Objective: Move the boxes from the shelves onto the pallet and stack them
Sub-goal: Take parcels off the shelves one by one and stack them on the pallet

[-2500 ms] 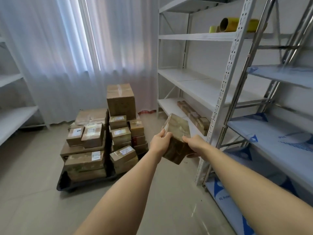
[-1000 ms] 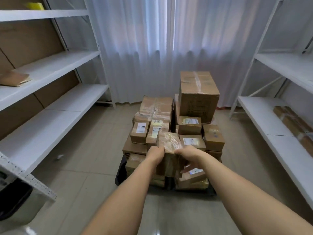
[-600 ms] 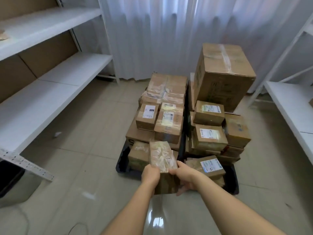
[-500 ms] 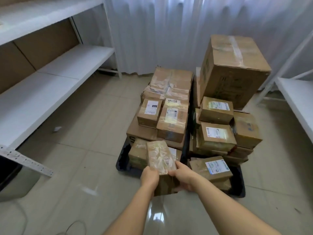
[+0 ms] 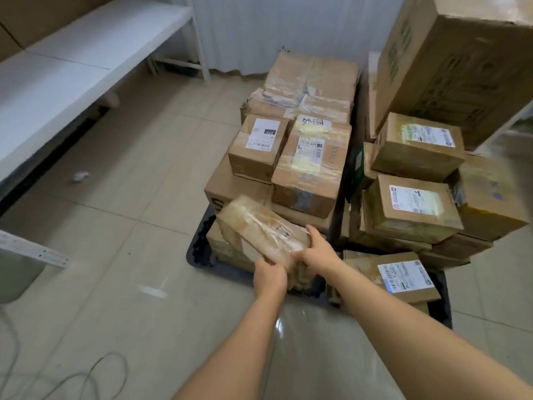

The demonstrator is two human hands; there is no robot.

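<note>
Both hands grasp one taped box [image 5: 261, 226]: left hand [image 5: 269, 277] at its near end, right hand [image 5: 318, 252] on the right side. Box tilted, at the front-left corner of the black pallet [image 5: 199, 252], over a low box [image 5: 222, 246] there, contact unclear. Risks: glossy tape may slip in the fingers; released tilted, it may slide to the floor; a nudge could shift the neighbouring stack [image 5: 308, 168].
</note>
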